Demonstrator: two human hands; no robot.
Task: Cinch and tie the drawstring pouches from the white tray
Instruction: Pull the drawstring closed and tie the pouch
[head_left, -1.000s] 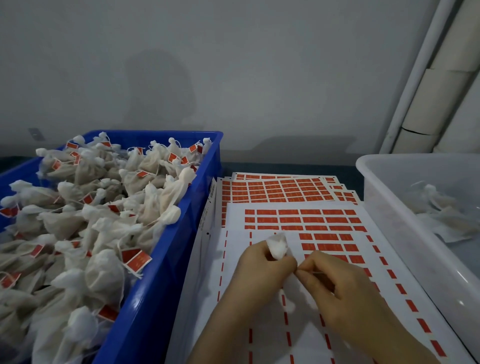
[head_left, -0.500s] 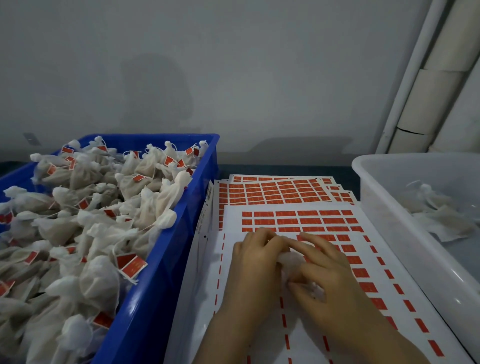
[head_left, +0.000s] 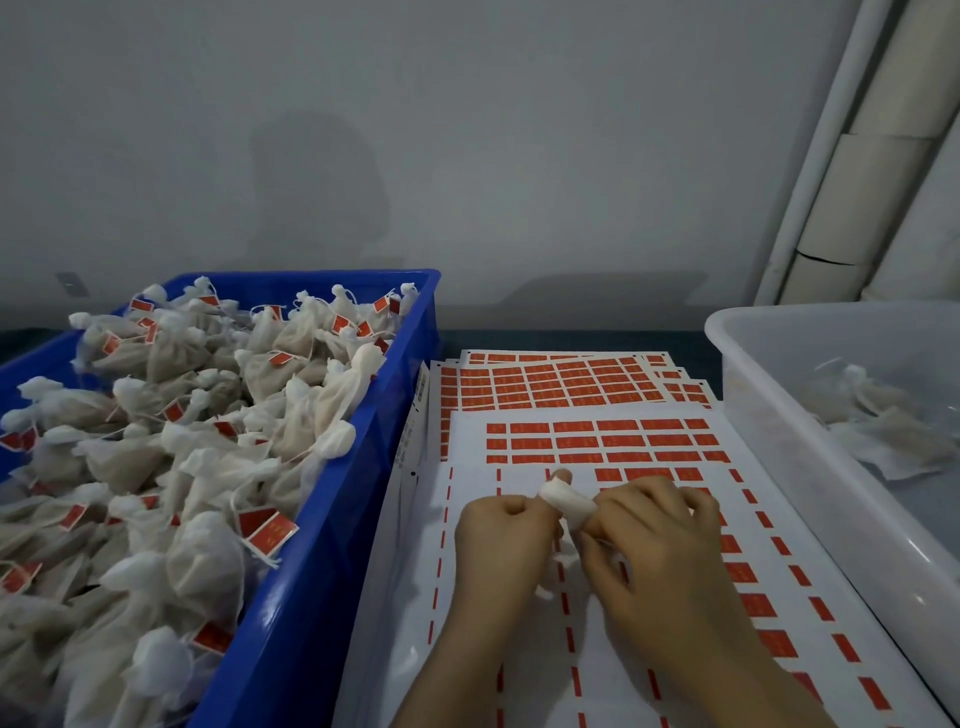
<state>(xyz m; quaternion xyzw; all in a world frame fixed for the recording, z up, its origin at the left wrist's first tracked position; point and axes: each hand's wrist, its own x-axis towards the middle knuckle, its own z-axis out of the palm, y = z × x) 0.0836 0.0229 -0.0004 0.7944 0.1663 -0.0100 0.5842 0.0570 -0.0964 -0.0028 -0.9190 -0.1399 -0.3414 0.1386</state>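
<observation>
The small white pouch (head_left: 569, 501) was held between both hands above the label sheets (head_left: 597, 441) on the surface. The left hand (head_left: 506, 540) had its grip curled on the pouch, with one fingertip poking past the cloth. The right hand (head_left: 660, 551) pinched its right end. The blue crate (head_left: 332, 571) stood to the left and the white tray (head_left: 779, 426) to the right.

Left hand (head_left: 506, 540), right hand (head_left: 662, 545) bare; 2 bare forearms (head_left: 452, 675); fingers (head_left: 649, 493) seemingly slim.

Glossy blue plastic crate (head_left: 317, 613), matt gauzy cloth pouches (head_left: 208, 467), paper label sheets (head_left: 597, 675)
</observation>
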